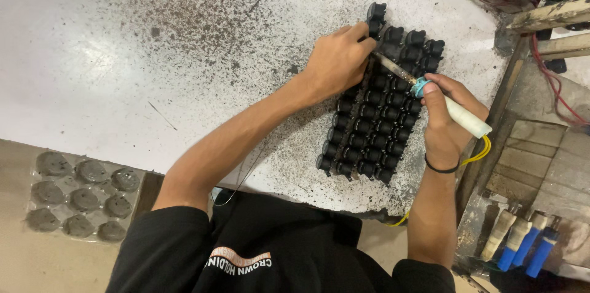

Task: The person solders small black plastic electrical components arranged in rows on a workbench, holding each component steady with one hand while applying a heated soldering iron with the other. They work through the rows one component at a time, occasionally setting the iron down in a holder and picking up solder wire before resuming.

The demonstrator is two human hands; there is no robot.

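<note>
Head view of a worn white tabletop (pixel 123 53) speckled with dark residue. A block of small black cylindrical parts (pixel 375 114), packed in close rows, lies near the right edge of the tabletop and runs from the near edge toward the far right corner. The left hand (pixel 335 62) rests on the far end of the block, its fingers curled and pinching 1 part at the far row. The right hand (pixel 445 121) is closed in a pen-like grip around a soldering iron (pixel 458 113) with a white handle and blue collar; its metal tip points left and touches the parts just beside the left fingers. A yellow cord (pixel 476 153) leaves the handle past the right wrist. A tray of grey discs (pixel 80 197) sits below the near left corner. 4 tools with blue and pale handles (pixel 519 244) stand beyond the right edge.
</note>
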